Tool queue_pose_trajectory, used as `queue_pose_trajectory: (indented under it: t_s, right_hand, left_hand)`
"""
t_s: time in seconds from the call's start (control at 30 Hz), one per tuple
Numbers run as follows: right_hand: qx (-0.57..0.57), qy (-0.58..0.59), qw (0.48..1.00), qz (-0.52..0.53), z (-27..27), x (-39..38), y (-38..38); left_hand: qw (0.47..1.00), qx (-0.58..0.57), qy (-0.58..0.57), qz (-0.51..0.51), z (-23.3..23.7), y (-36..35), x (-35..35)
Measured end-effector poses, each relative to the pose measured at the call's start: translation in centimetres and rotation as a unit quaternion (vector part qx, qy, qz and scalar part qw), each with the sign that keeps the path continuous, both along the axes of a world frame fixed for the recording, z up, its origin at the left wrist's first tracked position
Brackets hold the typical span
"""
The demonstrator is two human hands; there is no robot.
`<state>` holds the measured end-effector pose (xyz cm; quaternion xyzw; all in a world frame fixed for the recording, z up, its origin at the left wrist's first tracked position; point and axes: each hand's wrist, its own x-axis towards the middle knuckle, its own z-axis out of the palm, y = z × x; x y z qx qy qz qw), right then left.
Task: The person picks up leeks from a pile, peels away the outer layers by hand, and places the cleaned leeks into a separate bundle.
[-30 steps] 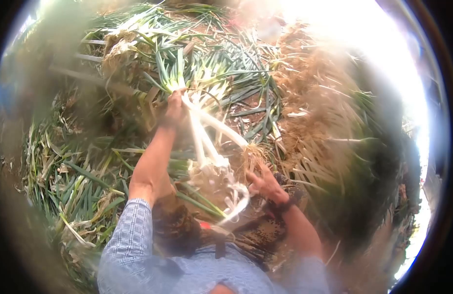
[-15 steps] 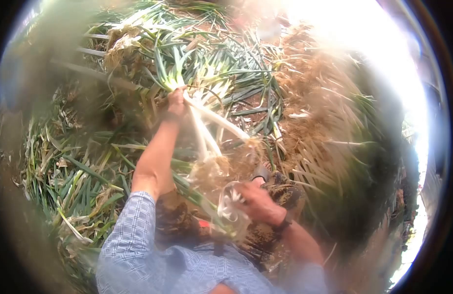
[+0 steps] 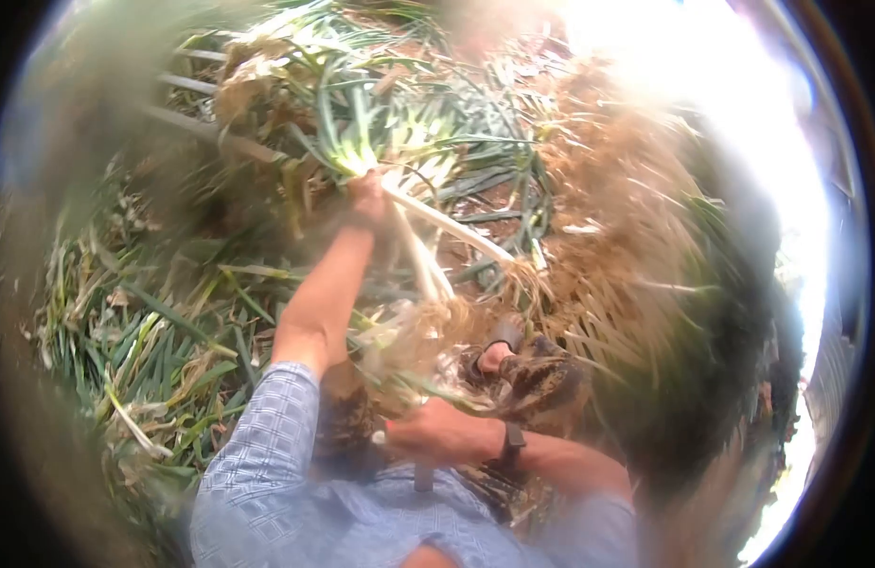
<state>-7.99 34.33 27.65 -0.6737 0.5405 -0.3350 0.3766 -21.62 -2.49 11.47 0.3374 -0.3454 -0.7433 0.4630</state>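
Note:
My left hand [image 3: 366, 199] is raised and grips a bunch of leeks [image 3: 449, 225] just where the white stalks meet the green leaves. The stalks slant down to the right and end in a tuft of brown roots [image 3: 524, 276]. My right hand [image 3: 439, 431], with a dark band on the wrist, is drawn back close to my body as a fist. A pale scrap of leek skin [image 3: 380, 437] shows at its left edge. The motion is blurred.
A heap of leeks with their roots outward [image 3: 608, 237] lies at the right. Loose green leaves and trimmings [image 3: 163, 350] cover the ground at the left. My muddy shoe [image 3: 532, 371] rests below the bunch. More leeks [image 3: 295, 76] are piled at the back.
My right hand has pulled down and back from the root end toward my body, stripping pale skin off the stalks. My left hand has lifted the bunch slightly up and right.

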Motion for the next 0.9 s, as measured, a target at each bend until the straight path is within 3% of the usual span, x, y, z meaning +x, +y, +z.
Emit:
queue_pose_trajectory:
  t_s: [0.07,0.1,0.13,0.2,0.3,0.37,0.43,0.47,0.5,0.57,0.63,0.7,0.73,0.77,0.8,0.83,0.87,0.9]
  right_hand:
    - [0.082,0.098,0.991,-0.046,-1.3,-0.9,2.3]
    - [0.152,0.139,0.972,-0.111,-2.2,-3.1,3.0]
    - [0.218,0.171,0.945,-0.177,-2.9,-4.6,3.3]
    - [0.184,0.055,0.939,-0.285,-2.9,-6.7,2.6]
    - [0.103,0.075,0.934,-0.333,-2.9,-7.3,-0.7]
    - [0.118,-0.138,0.922,-0.341,-4.7,-6.7,-2.3]
    - [0.032,-0.070,0.948,-0.310,-5.4,-5.4,-2.3]
    - [-0.060,0.108,0.955,-0.269,-4.1,-3.4,-1.3]
    - [-0.150,0.282,0.922,-0.217,-2.4,-1.2,-0.2]
    - [-0.029,0.276,0.960,-0.035,1.9,0.5,-0.6]
    - [0.163,0.075,0.983,0.040,2.6,1.1,0.3]
    - [0.127,0.085,0.987,-0.056,0.5,0.4,4.1]
    - [0.148,0.105,0.979,-0.090,-1.9,-1.8,5.2]
    - [0.188,0.268,0.942,-0.071,-0.8,-3.7,4.9]
    - [0.198,0.386,0.889,-0.145,-3.3,-4.9,6.3]
    - [0.125,0.259,0.930,-0.228,-4.1,-7.3,6.5]
    - [0.154,0.111,0.926,-0.325,-2.7,-8.2,5.8]
    - [0.176,-0.066,0.863,-0.468,-1.0,-8.6,4.5]
  left_hand:
    - [0.993,0.094,0.049,-0.056,0.9,0.2,0.4]
    - [0.993,0.105,-0.018,-0.045,1.6,-0.2,-0.2]
    - [0.992,0.118,-0.007,-0.044,1.7,-0.4,-0.2]
    - [0.989,0.138,0.010,-0.048,1.9,-0.5,-0.1]
    - [0.976,0.193,0.062,-0.077,5.9,1.4,1.2]
    - [0.976,0.185,0.080,-0.083,5.1,1.7,1.1]
    - [0.976,0.186,0.065,-0.097,4.0,1.0,0.7]
    - [0.975,0.189,0.076,-0.089,3.7,0.9,0.7]
    - [0.974,0.192,0.087,-0.081,3.4,0.9,0.9]
    - [0.977,0.174,0.108,-0.064,0.9,-0.5,-0.1]
    - [0.989,0.140,0.043,-0.034,-0.3,-1.3,-0.2]
    - [0.994,0.107,-0.007,-0.005,-3.2,-3.7,-1.2]
    - [0.996,0.087,-0.012,-0.015,-3.4,-3.1,-1.0]
    - [0.998,0.062,-0.017,-0.028,-2.7,-2.5,-0.7]
    - [0.998,0.032,-0.021,-0.040,-1.6,-2.2,-0.6]
    - [0.996,0.070,0.009,-0.063,-0.8,-1.5,-0.8]
    - [0.996,-0.055,0.002,-0.068,-0.8,-0.7,0.5]
    - [0.981,-0.180,0.004,-0.071,-0.4,0.1,1.7]
